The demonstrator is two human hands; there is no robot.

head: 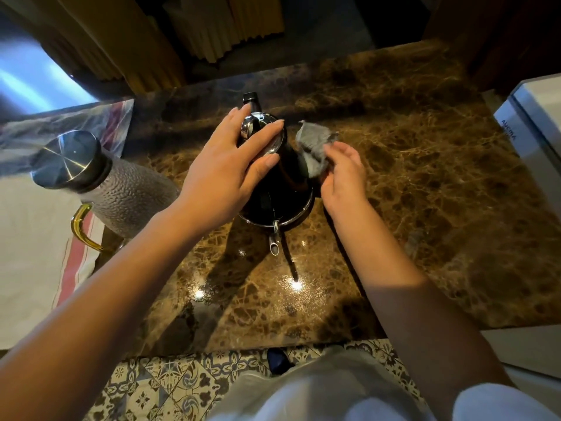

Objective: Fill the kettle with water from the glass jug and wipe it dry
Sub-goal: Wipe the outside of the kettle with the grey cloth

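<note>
On top of the dark, cone-shaped metal kettle lies the left hand, its grip spread flat over the shiny chrome lid, fingers fanned around the round lid knob and thumb down the kettle's side. Just to the right, the right hand has its grip pinched on a small crumpled grey cloth, which is pressed against the kettle's upper right flank. The kettle stands upright on the glossy brown marble counter, its thin silver spout pointing toward the person and its black handle end showing beyond the left fingers. Left of the kettle, well apart from it, stands a textured glass jug with a steel cap and an amber handle, at the counter's edge beside a white cloth with red stripes. A white appliance sits at the far right. Patterned floor tiles show below the counter.
</note>
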